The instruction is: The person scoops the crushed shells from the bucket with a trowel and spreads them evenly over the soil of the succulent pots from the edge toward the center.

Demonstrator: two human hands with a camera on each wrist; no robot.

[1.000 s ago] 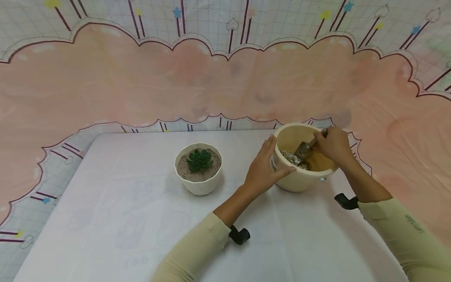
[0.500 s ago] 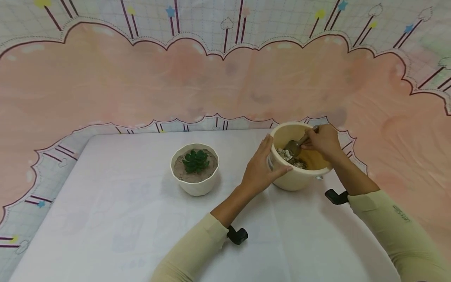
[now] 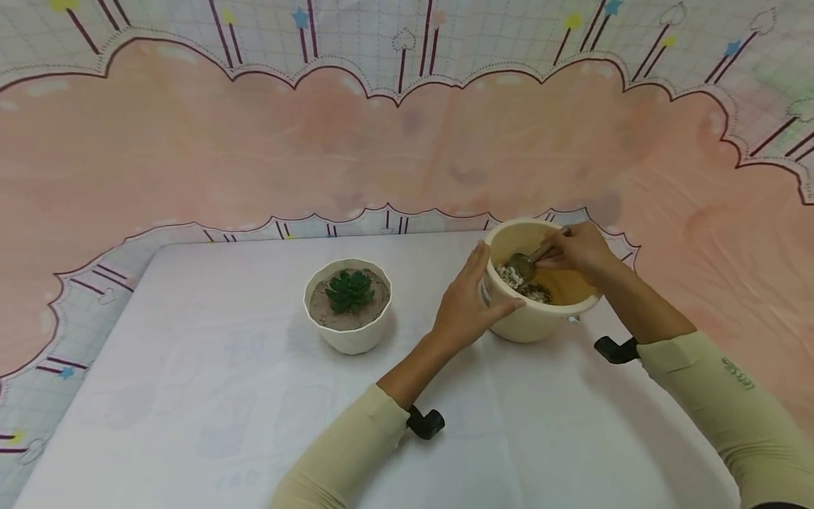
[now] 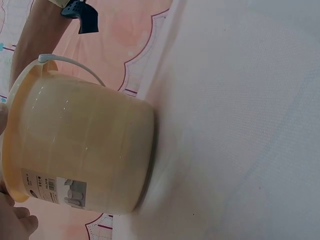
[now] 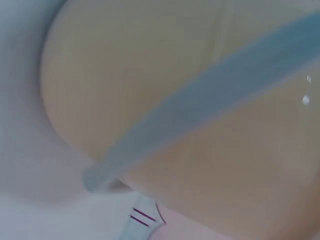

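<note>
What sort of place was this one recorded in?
Probably a staged tabletop for potting plants: a covered table, a patterned backdrop cloth, a potted succulent, and a bucket of gravel being scooped.

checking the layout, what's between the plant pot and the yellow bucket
In the head view, the left hand lies between the white plant pot and the yellow bucket, gripping the bucket's near side. Otherwise only bare white table shows there.
</note>
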